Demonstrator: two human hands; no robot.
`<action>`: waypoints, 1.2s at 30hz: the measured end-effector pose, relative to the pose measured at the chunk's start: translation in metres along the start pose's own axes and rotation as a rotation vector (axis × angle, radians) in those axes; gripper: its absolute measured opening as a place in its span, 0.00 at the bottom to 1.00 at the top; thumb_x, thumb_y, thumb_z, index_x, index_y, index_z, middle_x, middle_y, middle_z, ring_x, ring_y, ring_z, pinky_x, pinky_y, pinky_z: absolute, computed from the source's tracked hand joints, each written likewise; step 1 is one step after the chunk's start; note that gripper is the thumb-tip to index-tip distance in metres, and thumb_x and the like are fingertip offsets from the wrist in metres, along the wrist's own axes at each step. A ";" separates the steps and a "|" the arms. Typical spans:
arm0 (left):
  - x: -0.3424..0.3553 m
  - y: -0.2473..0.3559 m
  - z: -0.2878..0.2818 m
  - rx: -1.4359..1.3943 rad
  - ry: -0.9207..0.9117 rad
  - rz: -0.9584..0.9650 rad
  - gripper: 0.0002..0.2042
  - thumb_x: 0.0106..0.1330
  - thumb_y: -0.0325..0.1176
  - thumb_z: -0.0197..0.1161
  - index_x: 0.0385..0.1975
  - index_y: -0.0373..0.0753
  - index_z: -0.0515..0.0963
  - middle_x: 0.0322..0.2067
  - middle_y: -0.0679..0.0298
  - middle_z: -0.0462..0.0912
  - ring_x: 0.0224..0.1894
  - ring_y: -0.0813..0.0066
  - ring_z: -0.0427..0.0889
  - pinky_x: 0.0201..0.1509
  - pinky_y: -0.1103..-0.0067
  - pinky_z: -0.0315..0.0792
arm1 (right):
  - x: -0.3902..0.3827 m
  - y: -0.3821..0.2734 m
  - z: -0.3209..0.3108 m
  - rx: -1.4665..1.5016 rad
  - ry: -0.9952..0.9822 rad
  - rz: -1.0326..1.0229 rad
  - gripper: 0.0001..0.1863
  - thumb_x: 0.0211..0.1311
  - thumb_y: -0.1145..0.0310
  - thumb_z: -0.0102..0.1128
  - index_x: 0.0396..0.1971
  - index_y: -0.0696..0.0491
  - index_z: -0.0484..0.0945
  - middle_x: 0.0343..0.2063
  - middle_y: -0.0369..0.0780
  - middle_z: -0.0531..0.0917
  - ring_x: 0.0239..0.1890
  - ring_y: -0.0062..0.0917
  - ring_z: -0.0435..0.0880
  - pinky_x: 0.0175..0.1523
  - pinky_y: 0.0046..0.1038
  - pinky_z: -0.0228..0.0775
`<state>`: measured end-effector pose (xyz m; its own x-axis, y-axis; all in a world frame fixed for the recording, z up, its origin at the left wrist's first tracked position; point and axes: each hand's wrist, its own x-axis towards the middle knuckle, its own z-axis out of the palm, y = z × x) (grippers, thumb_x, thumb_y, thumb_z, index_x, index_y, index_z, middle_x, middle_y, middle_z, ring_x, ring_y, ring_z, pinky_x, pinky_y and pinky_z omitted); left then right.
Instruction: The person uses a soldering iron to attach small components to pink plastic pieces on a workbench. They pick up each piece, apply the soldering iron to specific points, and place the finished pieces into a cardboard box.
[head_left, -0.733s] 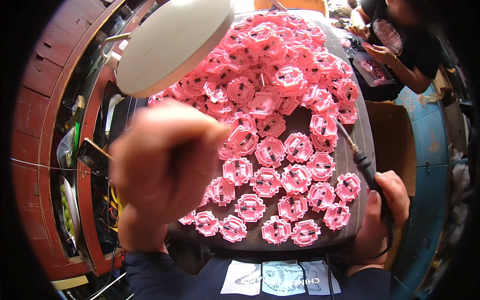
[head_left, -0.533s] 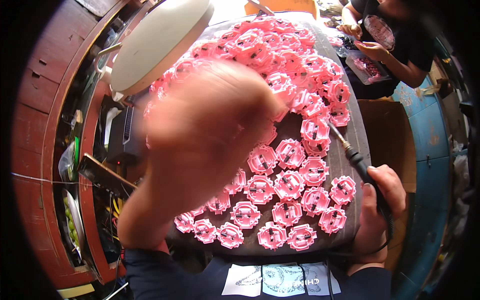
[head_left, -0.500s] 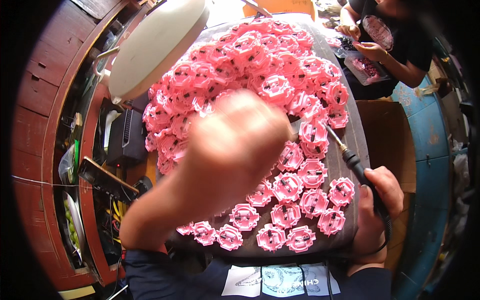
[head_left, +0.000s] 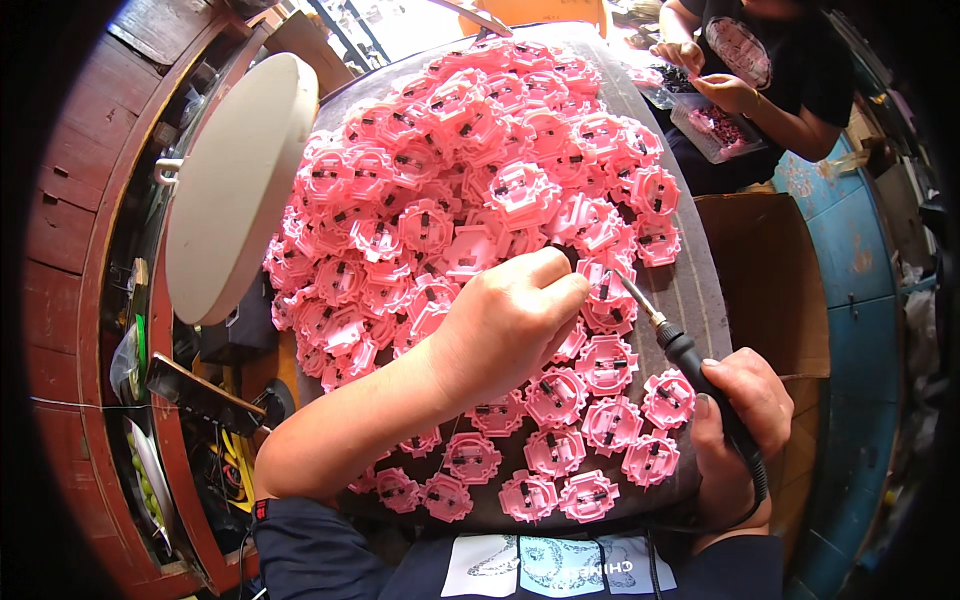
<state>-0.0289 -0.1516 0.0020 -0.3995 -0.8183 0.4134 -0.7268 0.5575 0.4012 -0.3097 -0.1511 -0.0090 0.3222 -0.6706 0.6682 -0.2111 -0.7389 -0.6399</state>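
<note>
A soldering iron (head_left: 682, 348) with a black handle lies in my right hand (head_left: 750, 400), fingers wrapped round it. Its metal tip points up and left, at or just over a pink plastic part (head_left: 608, 300). My left hand (head_left: 520, 308) reaches across the pile with thumb and forefinger closed beside that same part. What the left fingers pinch, if anything, I cannot make out; a small dark shape shows by their tips. Many similar pink round parts (head_left: 525, 195), most with small black pieces inside, are heaped at the far side. Several more (head_left: 558, 398) lie singly nearer me.
The parts cover a dark board (head_left: 690, 290). At left hangs a pale round lamp head (head_left: 240, 190), with a phone (head_left: 205, 395) below it. A cardboard box (head_left: 765, 270) stands at right. At the far right another person's hands (head_left: 725, 92) work over a plastic tub (head_left: 715, 135).
My left hand, blurred before, has come down and right to the part by the iron's tip. My right hand keeps its hold on the soldering iron. The whole view has shifted slightly.
</note>
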 end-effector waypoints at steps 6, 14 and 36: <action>0.002 0.001 -0.001 0.002 -0.006 0.006 0.08 0.65 0.22 0.70 0.41 0.33 0.82 0.34 0.55 0.82 0.34 0.55 0.86 0.38 0.65 0.82 | 0.002 0.000 0.000 0.016 -0.023 0.004 0.17 0.50 0.80 0.70 0.43 0.63 0.85 0.23 0.42 0.79 0.24 0.32 0.79 0.31 0.31 0.71; 0.002 0.000 0.002 0.011 -0.012 0.010 0.07 0.66 0.22 0.69 0.42 0.34 0.81 0.34 0.56 0.81 0.34 0.55 0.86 0.38 0.66 0.82 | 0.002 0.001 0.000 0.014 -0.029 -0.004 0.17 0.50 0.81 0.69 0.43 0.63 0.85 0.23 0.42 0.79 0.23 0.32 0.79 0.30 0.31 0.71; 0.003 -0.001 0.001 0.008 -0.013 -0.005 0.07 0.65 0.22 0.70 0.41 0.33 0.82 0.34 0.56 0.82 0.35 0.56 0.86 0.38 0.66 0.82 | 0.000 0.001 0.001 0.025 -0.019 0.014 0.18 0.48 0.82 0.68 0.43 0.63 0.84 0.23 0.42 0.78 0.23 0.32 0.78 0.30 0.31 0.70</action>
<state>-0.0301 -0.1551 0.0021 -0.4028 -0.8230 0.4005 -0.7332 0.5521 0.3970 -0.3092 -0.1520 -0.0094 0.3373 -0.6793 0.6518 -0.1930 -0.7275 -0.6584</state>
